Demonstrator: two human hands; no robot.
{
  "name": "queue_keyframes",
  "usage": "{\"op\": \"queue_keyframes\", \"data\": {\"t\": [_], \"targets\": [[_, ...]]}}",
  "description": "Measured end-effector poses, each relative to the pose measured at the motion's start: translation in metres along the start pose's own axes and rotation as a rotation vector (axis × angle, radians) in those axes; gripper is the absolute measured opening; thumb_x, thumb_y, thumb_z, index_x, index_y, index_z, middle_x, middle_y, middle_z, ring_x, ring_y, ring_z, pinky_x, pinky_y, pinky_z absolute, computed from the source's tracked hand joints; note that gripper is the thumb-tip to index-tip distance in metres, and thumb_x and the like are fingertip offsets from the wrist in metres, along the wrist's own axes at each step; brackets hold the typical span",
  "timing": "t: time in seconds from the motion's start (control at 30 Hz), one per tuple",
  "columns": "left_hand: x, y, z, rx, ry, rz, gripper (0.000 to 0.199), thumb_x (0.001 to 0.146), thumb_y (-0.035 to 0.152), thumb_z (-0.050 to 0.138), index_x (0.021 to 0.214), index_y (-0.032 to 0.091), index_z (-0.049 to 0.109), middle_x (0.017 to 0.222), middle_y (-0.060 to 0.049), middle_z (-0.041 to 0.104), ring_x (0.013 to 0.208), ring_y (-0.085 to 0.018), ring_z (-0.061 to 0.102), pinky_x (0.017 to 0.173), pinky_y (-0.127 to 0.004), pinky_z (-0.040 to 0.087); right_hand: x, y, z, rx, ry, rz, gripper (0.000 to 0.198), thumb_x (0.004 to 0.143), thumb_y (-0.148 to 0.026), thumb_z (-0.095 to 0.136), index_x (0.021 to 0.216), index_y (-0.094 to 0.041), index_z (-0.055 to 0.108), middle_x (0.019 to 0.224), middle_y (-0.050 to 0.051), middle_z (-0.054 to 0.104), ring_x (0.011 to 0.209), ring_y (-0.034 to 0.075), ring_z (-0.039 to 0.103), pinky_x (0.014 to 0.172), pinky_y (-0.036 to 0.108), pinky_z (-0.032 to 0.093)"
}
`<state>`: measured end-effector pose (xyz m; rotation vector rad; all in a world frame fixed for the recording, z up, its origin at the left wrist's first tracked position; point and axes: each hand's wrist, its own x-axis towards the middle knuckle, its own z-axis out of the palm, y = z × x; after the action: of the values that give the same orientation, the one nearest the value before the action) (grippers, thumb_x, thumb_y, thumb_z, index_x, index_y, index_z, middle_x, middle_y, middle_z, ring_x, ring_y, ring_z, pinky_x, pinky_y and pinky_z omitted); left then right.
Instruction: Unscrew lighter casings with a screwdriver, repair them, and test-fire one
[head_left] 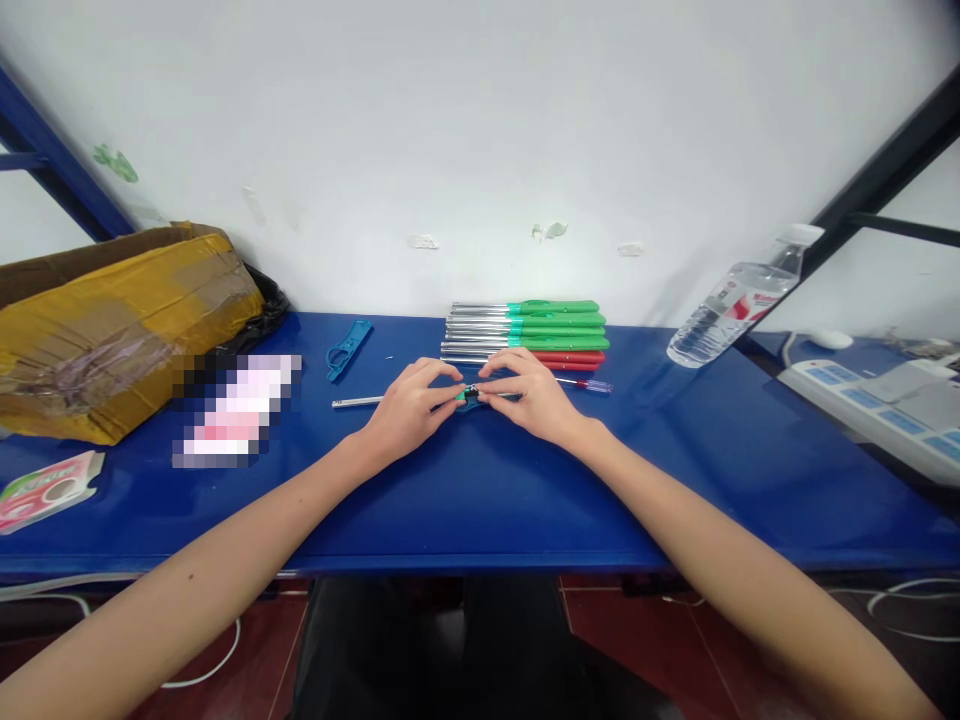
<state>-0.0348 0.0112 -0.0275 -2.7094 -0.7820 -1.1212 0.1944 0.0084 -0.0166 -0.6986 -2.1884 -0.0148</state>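
Blue table: spreads under both hands (480,500), the bench for everything here.
Taped box: well off to the left of my left hand (127,330), apart from the work.
Water bottle: leaning, beyond and well to the right of my right hand (739,300).
Green-handled lighters: lined up just beyond my right hand (562,332), handles looking closed up; I judge these done.
My left hand: (409,405) curled, thumb and fingertips pinched on the opened lighter.
My right hand: (532,400) also bent into a pinch, meeting the left at the same spot, on the same lighter.
Red-handled lighters: between the green ones and my right hand (574,357), also done, as far as I can tell.
Opened lighter: between my fingertips (471,394), its metal rod (356,402) sticking out past my left hand; dark and green inner parts show over a bit of blue shell, so I take it as partway put together.
Loose blue cover: beyond my left hand and to its left (357,342), lying apart; probably what is left to go on.
Screwdriver: just beyond my right hand, to its right (598,386), lying unheld; any screwing seems left for later.
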Motion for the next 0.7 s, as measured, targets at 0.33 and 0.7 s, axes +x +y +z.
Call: {"op": "queue_keyframes", "data": {"t": [0.33,0.7], "targets": [[-0.0029,-0.0048,0.004,-0.005,-0.11,-0.055,0.017,0.093,0.023,0.062,0.103,0.021,0.075,0.106,-0.009,0.065,0.102,-0.024,0.057,0.088,-0.04,0.049,-0.0061,0.0038,0.0032,0.04,-0.163,0.129,0.016,0.089,-0.018,0.064,0.095,-0.021,0.078,0.101,0.006,0.072,0.09,0.019,0.066,0.082,0.035,0.055],[-0.0008,-0.0032,-0.0004,-0.089,-0.205,-0.101,0.025,0.097,0.026,0.054,0.111,0.023,0.074,0.114,-0.009,0.064,0.109,-0.025,0.056,0.096,-0.043,0.047,-0.0075,0.0022,0.0034,-0.029,-0.196,0.167,0.018,0.09,-0.019,0.062,0.095,-0.023,0.078,0.101,0.004,0.074,0.091,0.019,0.068,0.08,0.031,0.053]]}}
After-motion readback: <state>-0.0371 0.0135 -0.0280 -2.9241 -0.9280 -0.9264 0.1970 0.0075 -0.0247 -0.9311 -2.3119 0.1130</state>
